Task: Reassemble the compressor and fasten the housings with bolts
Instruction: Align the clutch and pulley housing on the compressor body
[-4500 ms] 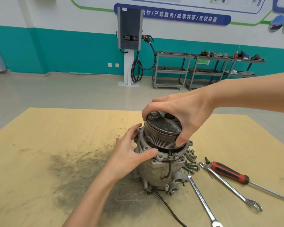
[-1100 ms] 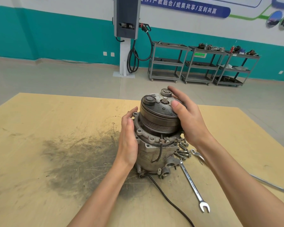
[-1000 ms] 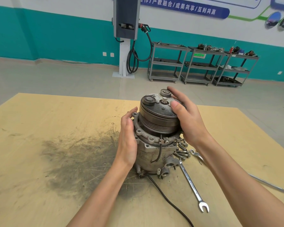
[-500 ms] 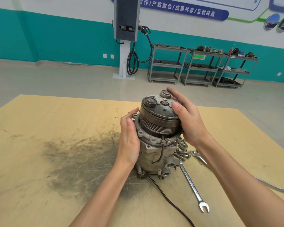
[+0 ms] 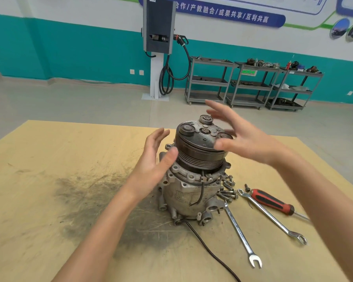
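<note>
Grey metal compressor (image 5: 194, 180) is standing upright mid-desk (image 5: 49, 180); left hand (image 5: 154, 159) and right hand (image 5: 245, 137) are hovering beside it, each grip open, holding nothing; bolts (image 5: 226, 192) are lying alongside, best started by hand.

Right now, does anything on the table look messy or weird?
Yes. A big dark smudge stains the wooden table left of the compressor, like grease or grime. Loose bolts lie in a heap on its right, not yet fitted. A thin black wire trails off its base.
</note>
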